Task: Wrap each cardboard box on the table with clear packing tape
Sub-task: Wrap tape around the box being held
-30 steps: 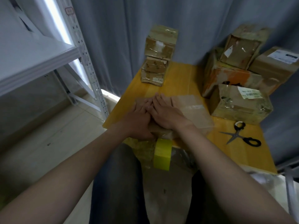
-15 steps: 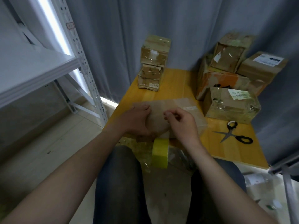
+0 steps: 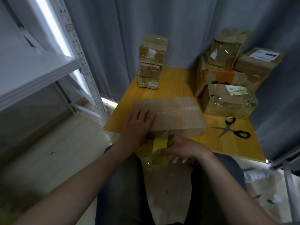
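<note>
Box (image 3: 177,116) lies flat, long axis left-right, under spread left hand (image 3: 138,125) while right hand (image 3: 181,148) grips tape roll (image 3: 159,143).

Grey curtains (image 3: 178,30) hang behind, a white metal shelf (image 3: 37,73) stands left on pale floor (image 3: 53,151).

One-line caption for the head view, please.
Seated person's left hand rests on a flat cardboard box; right hand grips a yellow tape roll.

Yellow tape roll (image 3: 159,151); brown flat box (image 3: 177,117); orange-yellow table (image 3: 178,82); black-handled scissors (image 3: 233,129); grey curtain (image 3: 146,21)
</note>
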A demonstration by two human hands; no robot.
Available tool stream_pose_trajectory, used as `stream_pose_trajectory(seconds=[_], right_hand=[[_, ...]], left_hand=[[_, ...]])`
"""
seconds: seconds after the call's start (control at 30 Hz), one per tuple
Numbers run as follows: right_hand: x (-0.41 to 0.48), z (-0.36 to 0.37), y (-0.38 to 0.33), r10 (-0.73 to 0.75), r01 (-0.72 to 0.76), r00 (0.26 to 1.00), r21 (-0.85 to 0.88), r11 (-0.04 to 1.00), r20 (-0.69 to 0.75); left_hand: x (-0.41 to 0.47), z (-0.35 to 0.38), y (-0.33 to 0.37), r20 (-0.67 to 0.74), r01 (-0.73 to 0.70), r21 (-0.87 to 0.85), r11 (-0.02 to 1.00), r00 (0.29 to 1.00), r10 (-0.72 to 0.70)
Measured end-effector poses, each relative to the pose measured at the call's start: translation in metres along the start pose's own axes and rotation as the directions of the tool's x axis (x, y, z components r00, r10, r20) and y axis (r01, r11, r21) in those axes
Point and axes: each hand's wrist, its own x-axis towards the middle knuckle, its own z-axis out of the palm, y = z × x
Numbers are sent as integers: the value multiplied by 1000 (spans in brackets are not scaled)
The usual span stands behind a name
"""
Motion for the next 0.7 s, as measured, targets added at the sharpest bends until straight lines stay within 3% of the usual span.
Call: stream_pose_trajectory(seconds=[0.13, 0.33, 0.47, 0.6, 0.7], right_hand=[[1, 0, 5, -56, 57, 998, 24, 998, -43], [-21, -16, -3, -176, 235, 953, 233, 944, -247], [-42, -33, -21, -258, 508, 828, 471, 722, -498], [-50, -49, -41, -284, 685, 668, 419, 596, -687], [-42, -60, -51, -293, 725, 582, 321, 610, -758]], left_hand=[[2, 1, 4, -76, -24, -7, 1000, 997, 23], [27, -40, -14, 220, 11, -145, 989, 975, 21], [52, -86, -21, 313, 44, -227, 973, 949, 30], [72, -117, -25, 370, 103, -407, 908, 927, 61], [79, -120, -33, 352, 96, -503, 859, 930, 102]])
